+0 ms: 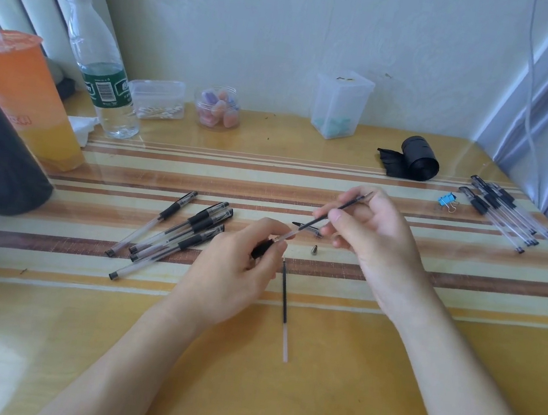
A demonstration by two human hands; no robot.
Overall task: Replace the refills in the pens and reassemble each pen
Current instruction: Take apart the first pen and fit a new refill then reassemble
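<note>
Right hand (pixel 373 233) has a tight pinch grip on a thin black refill (pixel 347 206): thumb and forefinger are closed on its middle, and the other fingers are loosely curled underneath. Its wrist is up off the bench (pixel 383 376), and the refill slants down-left toward the left hand (pixel 241 265). That grip is closed too, fingers wrapped round the pen barrel (pixel 262 249) at its black rubber part, held just above the bench. The refill's clear end meets the barrel's mouth, but I can't tell how far in it sits. Lying flat near the hands are a second refill (pixel 284 305), a small metal tip cone (pixel 314 249) and a black pen cap (pixel 306 227). There's a heap of capped pens (pixel 176 233) to the left and a second heap (pixel 506 215) far right.
</note>
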